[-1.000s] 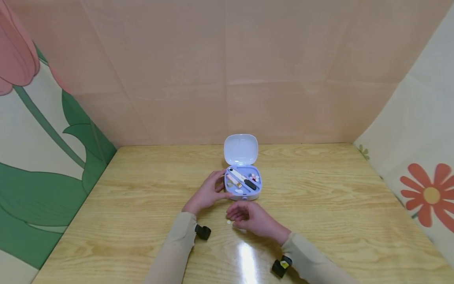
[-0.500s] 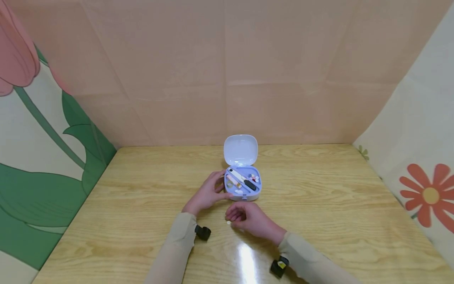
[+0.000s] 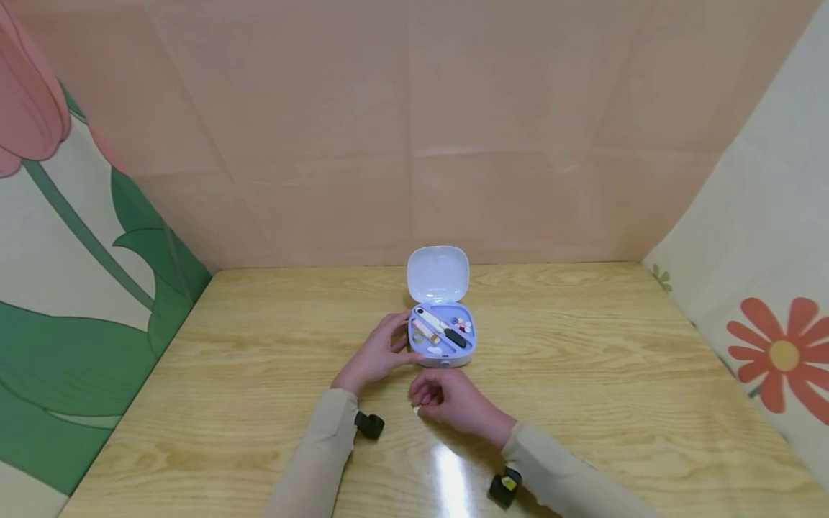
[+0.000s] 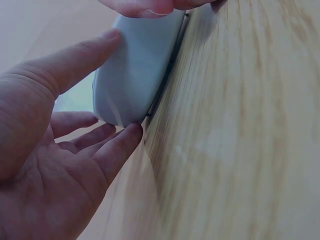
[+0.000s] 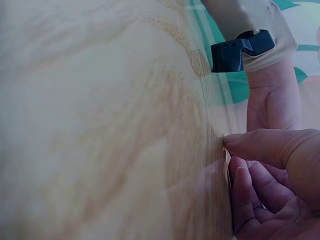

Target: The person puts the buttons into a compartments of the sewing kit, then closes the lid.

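A small lilac lidded box [image 3: 442, 362] stands on the table with its lid [image 3: 438, 275] raised. Its divided tray bears a long white tool with a black end [image 3: 455, 338], a pink-and-gold piece [image 3: 427, 332], and several small white, red and dark pieces [image 3: 463, 325]. My left hand [image 3: 378, 354] holds the box's left front corner, thumb at the front, fingers along the side. In front of the box my right hand [image 3: 456, 403] is low over the table. Its thumb touches a tiny round white piece [image 3: 416, 410] on the wood; the other fingers are loosely bent, apart from the thumb.
The wooden table [image 3: 583, 345] runs back to a plain pinkish cloth wall [image 3: 311, 144]. Flower-print sheets flank it left [image 3: 71, 345] and right [image 3: 784, 356]. A black wrist camera [image 3: 370, 425] sits on the left sleeve, another camera [image 3: 505, 489] on the right.
My right hand has shifted slightly left and toward me, its thumb coming onto the tiny white piece and partly covering it. The left hand and the box have stayed put.
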The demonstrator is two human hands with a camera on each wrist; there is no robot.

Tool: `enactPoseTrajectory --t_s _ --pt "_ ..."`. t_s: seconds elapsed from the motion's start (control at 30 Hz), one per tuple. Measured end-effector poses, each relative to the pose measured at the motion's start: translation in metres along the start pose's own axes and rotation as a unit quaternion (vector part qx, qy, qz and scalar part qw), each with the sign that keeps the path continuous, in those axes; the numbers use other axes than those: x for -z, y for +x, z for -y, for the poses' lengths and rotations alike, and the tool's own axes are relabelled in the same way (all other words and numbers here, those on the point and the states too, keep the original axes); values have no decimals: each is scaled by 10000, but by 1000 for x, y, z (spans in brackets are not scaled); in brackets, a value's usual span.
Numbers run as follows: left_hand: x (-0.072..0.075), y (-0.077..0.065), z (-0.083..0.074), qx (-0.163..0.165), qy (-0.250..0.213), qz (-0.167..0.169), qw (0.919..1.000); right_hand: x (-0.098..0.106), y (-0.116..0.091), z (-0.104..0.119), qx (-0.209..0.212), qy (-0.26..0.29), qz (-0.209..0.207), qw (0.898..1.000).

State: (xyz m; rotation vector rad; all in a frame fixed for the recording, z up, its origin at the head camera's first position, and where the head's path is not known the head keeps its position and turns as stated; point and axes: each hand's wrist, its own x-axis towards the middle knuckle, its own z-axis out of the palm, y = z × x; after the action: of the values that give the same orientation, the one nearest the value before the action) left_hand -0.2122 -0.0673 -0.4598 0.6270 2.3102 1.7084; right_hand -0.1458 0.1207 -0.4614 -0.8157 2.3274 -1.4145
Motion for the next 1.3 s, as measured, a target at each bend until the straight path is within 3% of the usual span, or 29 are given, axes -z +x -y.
enactPoseTrajectory --t_s 0.73,1.03,1.3 --pt "0 -1 -2 301 147 -65 9994 -1 -2 0 7 -150 136 9998" --pt "0 -2 -4 154 46 -26 9999 2 -4 1 79 -157 166 9997" --pt "-1 0 -2 108 27 -30 9999 6 -6 3 -131 93 155 9997"
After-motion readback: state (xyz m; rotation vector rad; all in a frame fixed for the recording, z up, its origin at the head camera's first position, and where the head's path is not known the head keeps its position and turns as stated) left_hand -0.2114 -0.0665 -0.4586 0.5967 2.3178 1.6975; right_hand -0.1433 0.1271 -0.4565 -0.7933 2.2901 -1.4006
